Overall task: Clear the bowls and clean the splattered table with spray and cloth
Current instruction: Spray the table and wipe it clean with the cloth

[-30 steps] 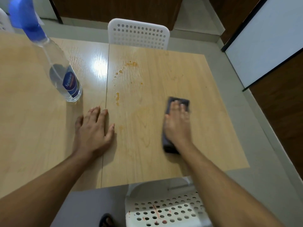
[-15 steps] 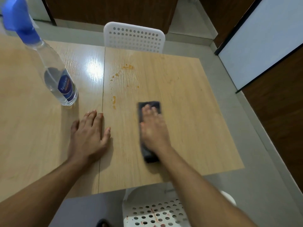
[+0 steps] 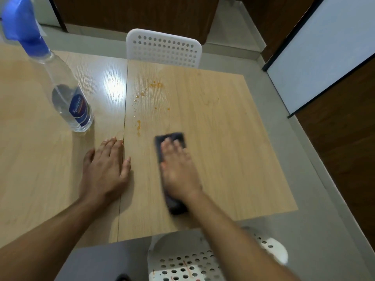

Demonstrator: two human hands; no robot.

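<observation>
A dark folded cloth (image 3: 171, 137) lies flat on the light wooden table (image 3: 223, 138). My right hand (image 3: 179, 169) presses down on it with straight fingers and covers most of it. Orange splatters (image 3: 138, 126) dot the table just left of and beyond the cloth, with a larger smear (image 3: 156, 85) farther back. My left hand (image 3: 105, 169) rests flat on the table beside the seam between the two tabletops. A clear spray bottle (image 3: 69, 98) with a blue trigger head stands upright at the left. No bowls are in view.
A white perforated chair (image 3: 163, 47) stands at the table's far side. Another white perforated chair (image 3: 186, 262) is below the near edge under my right arm. Grey floor runs along the right, bordered by a white panel (image 3: 324, 53) and dark wood.
My right hand slid the cloth from the right side of the table leftward, toward the splatters. My left hand and the spray bottle stayed in place.
</observation>
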